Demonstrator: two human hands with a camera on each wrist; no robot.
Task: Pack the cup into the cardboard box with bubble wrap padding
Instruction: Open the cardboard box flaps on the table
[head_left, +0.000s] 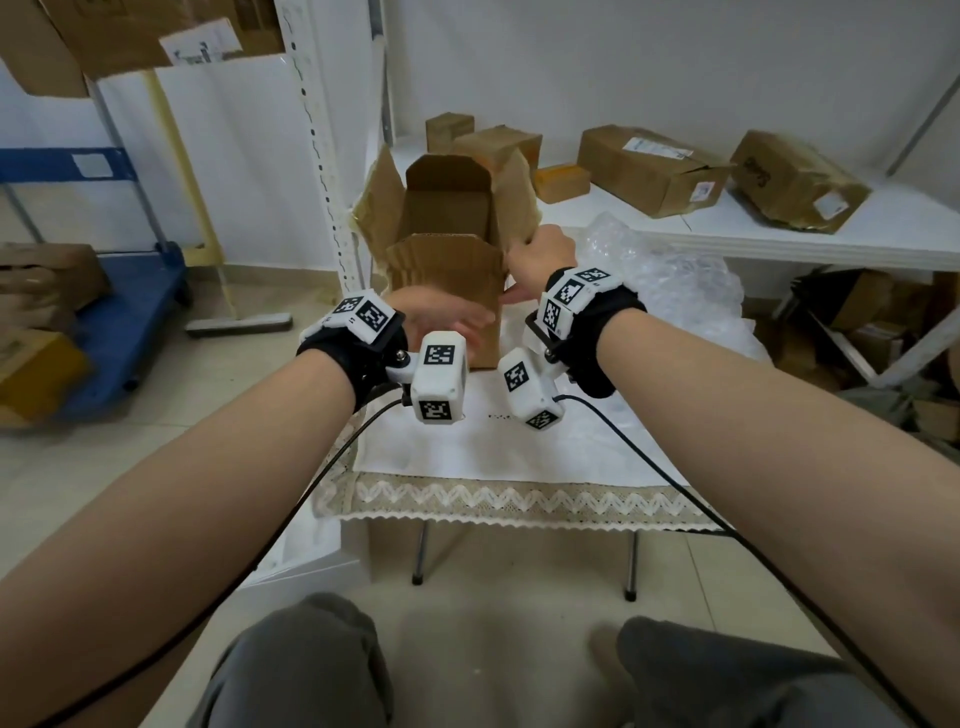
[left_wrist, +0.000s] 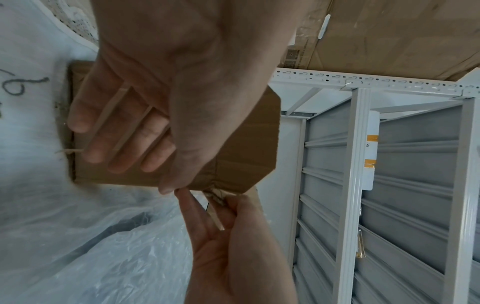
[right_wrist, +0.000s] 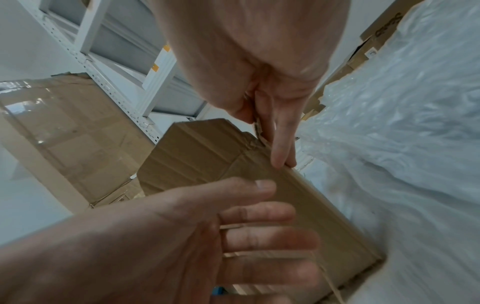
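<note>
- Brown corrugated cardboard box (head_left: 447, 291) stands upright on the white cloth-covered table with lace trim (head_left: 519, 457), all four top flaps raised and the inside visible from the head view.
- My left hand (head_left: 441, 319) lies flat against the near face of the box, fingers (left_wrist: 124, 131) straight and slightly spread, thumb reaching the right vertical edge.
- My right hand (head_left: 540, 254) is at the upper right corner of the box; thumb and curled fingers pinch the base of the right-hand flap (head_left: 519, 192), with the index finger (right_wrist: 281, 142) extended down along the corner edge.
- Crumpled clear bubble wrap sheet (head_left: 670, 291) lies on the table just right of the box, behind my right wrist.
- Cup: I cannot see it in any view; the visible part of the box interior shows only cardboard.
- White shelf board (head_left: 779, 223) behind the table carries several closed brown cartons (head_left: 654, 169).
- Blue platform trolley (head_left: 130, 322) stands on the tiled floor to the left.
- White perforated metal rack upright (head_left: 322, 156) rises just left of the box.
</note>
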